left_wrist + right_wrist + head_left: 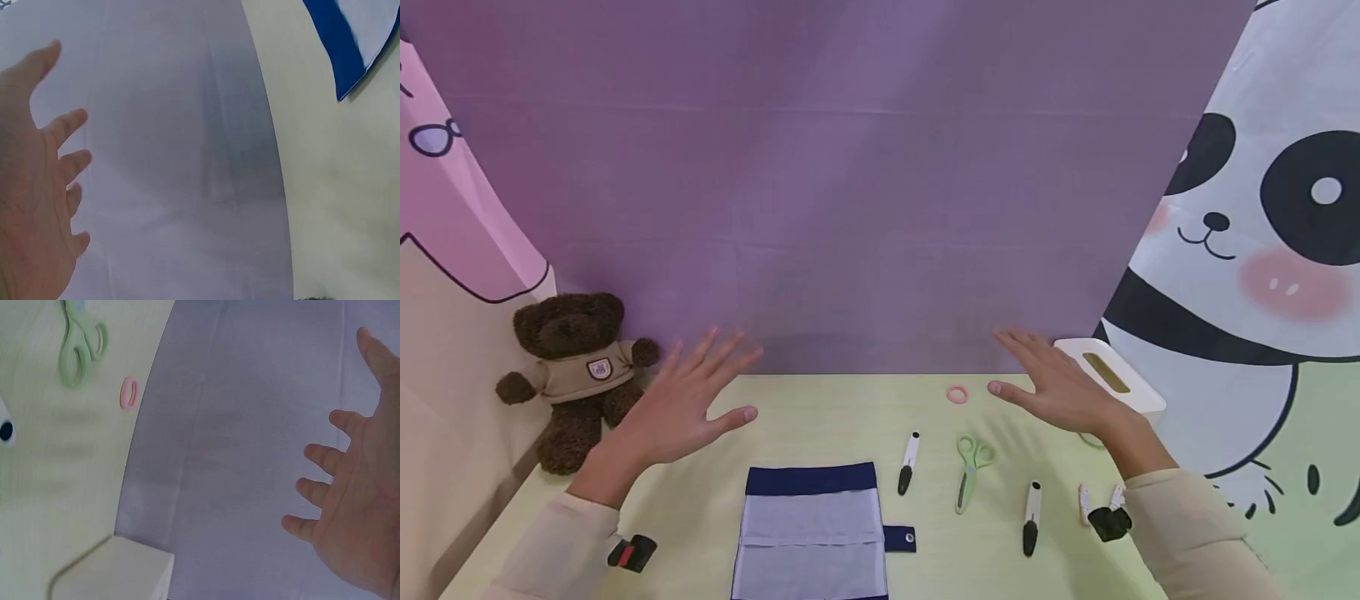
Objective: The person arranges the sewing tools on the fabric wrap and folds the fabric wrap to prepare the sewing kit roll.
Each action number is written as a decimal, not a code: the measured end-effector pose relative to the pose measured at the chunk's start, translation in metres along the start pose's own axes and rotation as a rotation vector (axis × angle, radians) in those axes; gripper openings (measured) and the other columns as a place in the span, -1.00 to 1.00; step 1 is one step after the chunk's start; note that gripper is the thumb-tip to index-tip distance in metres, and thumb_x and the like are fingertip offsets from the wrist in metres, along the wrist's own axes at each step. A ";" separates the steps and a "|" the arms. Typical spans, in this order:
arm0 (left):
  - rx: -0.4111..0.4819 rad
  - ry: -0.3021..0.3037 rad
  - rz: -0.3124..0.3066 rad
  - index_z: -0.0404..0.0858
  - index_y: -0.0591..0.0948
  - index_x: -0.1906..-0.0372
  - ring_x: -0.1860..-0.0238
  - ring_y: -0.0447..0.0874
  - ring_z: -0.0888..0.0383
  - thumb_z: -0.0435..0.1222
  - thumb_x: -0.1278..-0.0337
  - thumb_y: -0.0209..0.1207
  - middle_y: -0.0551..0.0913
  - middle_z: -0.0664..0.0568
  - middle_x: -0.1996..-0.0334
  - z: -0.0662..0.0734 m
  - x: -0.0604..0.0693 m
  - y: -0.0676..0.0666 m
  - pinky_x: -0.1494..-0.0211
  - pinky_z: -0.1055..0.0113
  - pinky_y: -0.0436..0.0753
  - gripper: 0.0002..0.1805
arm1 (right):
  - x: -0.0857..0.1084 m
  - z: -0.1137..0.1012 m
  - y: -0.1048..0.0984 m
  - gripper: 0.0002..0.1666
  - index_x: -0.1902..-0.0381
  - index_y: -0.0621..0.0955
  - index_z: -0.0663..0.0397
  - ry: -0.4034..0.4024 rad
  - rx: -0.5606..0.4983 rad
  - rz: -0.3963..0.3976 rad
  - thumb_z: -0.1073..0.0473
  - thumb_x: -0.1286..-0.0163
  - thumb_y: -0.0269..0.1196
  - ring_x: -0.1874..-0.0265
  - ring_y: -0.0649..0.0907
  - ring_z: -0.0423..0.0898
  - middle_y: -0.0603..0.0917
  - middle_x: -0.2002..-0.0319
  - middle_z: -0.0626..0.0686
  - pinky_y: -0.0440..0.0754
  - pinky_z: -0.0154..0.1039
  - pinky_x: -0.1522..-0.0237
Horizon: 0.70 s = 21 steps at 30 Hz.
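My left hand [688, 406] is raised above the table's left side, fingers spread and holding nothing. The right hand [1060, 383], also bare with its fingers extended, hovers near a white box with a slot [1138, 392]. Between them lies a flat grey cloth pouch [812, 521] with navy edges and a snap tab [900, 538]. To its right are a white-and-black pen-like tool [909, 463], green scissors [970, 473] and a second such tool [1032, 518]. A small pink ring [957, 394] lies near the back edge. Neither hand touches any of these.
A brown teddy bear [576, 375] in a beige shirt sits at the back left corner. Small pale pink pieces [1084, 504] lie by the right sleeve, partly hidden. A purple cloth [850, 208] hangs behind the table, with a panda-print sheet [1240, 275] at the right.
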<state>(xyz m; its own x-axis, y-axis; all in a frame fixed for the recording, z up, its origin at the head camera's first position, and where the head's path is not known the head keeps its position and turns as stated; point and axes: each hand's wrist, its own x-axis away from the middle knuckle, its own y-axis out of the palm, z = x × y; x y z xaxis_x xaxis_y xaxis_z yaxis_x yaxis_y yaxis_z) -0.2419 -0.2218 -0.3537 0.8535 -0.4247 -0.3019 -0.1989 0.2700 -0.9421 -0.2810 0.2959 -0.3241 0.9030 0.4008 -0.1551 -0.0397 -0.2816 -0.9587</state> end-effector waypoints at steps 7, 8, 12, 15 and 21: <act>0.087 0.009 0.060 0.22 0.20 -0.61 -0.62 0.15 -0.19 0.22 -0.42 0.12 0.19 0.03 -0.63 0.004 0.022 0.005 -0.51 -0.33 0.26 -0.24 | -0.002 0.001 0.028 -0.02 -0.70 -0.10 -0.16 -0.018 -0.267 0.003 -0.24 -0.58 0.11 -0.65 0.02 0.30 -0.05 -0.69 0.16 0.04 0.45 -0.52; 0.104 0.007 0.071 0.20 0.23 -0.60 -0.58 0.22 -0.19 0.19 -0.43 0.14 0.23 0.02 -0.61 0.005 0.027 0.006 -0.45 -0.34 0.34 -0.26 | -0.002 0.001 0.032 -0.01 -0.70 -0.11 -0.15 -0.015 -0.288 0.004 -0.24 -0.58 0.11 -0.64 0.04 0.31 -0.05 -0.69 0.16 0.06 0.45 -0.51; 0.199 -0.004 0.101 0.13 0.35 -0.54 -0.50 0.36 -0.15 0.06 -0.43 0.22 0.36 0.03 -0.53 0.007 0.045 0.013 -0.35 -0.30 0.47 -0.34 | -0.005 0.000 0.050 0.02 -0.70 -0.11 -0.05 0.001 -0.348 0.033 -0.23 -0.57 0.14 -0.57 0.21 0.37 0.05 -0.66 0.24 0.21 0.46 -0.46; 0.269 -0.002 0.115 0.13 0.44 -0.46 -0.46 0.43 -0.09 -0.05 -0.38 0.30 0.45 0.09 -0.46 0.011 0.057 0.025 -0.31 -0.23 0.53 -0.40 | -0.008 -0.002 0.067 0.03 -0.69 -0.12 -0.02 0.029 -0.406 0.053 -0.21 -0.57 0.16 -0.50 0.34 0.41 0.15 -0.62 0.29 0.34 0.44 -0.39; 0.386 0.014 0.085 0.18 0.58 -0.29 -0.32 0.62 0.02 -0.18 -0.28 0.38 0.60 0.20 -0.31 0.025 0.075 0.058 -0.21 0.04 0.67 -0.50 | -0.013 -0.013 0.102 -0.05 -0.68 -0.01 0.00 0.102 -0.571 0.059 -0.15 -0.58 0.17 -0.45 0.43 0.37 0.31 -0.54 0.28 0.50 0.30 -0.34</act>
<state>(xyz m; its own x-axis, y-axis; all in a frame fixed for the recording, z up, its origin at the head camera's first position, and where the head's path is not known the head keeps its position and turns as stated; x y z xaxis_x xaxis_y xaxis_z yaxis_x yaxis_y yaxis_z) -0.1772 -0.2164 -0.4269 0.8345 -0.3979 -0.3813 -0.0710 0.6085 -0.7904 -0.2910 0.2511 -0.4164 0.9440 0.2923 -0.1532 0.1207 -0.7379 -0.6641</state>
